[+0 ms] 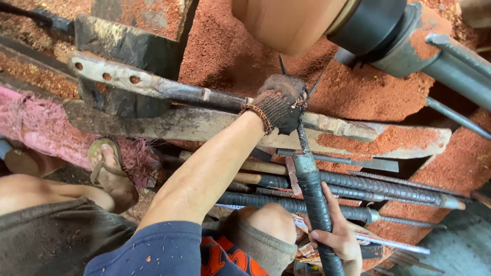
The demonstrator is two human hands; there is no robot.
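Head view. The left hand [280, 102], in a worn, dark knitted glove, lies on the flat metal tool rest [215, 125], its fingers [294, 92] curled together over the thin steel shaft of a long turning tool [313, 199]. The right hand [337, 237] is bare and sits nearer the body; its fingers [335, 204] are clamped around the tool's black tape-wrapped handle, thumb on the near side. The tool runs from the right hand up and away, under the gloved fingers, to a tip hidden beyond them, close below a smooth turned wooden piece [286, 23]. This piece is mounted on a dark round chuck [376, 25] just right of it. Beyond and to the right of the left fingers lies a deep bed of reddish sawdust [225, 51]. Between the two hands, and to the right of the right fingers, several ribbed steel bars and spare tools [358, 186] lie side by side. Left of both hands are a sandalled foot [110, 171] and a bent knee [266, 222]; sawdust flecks the blue sleeve [153, 250].
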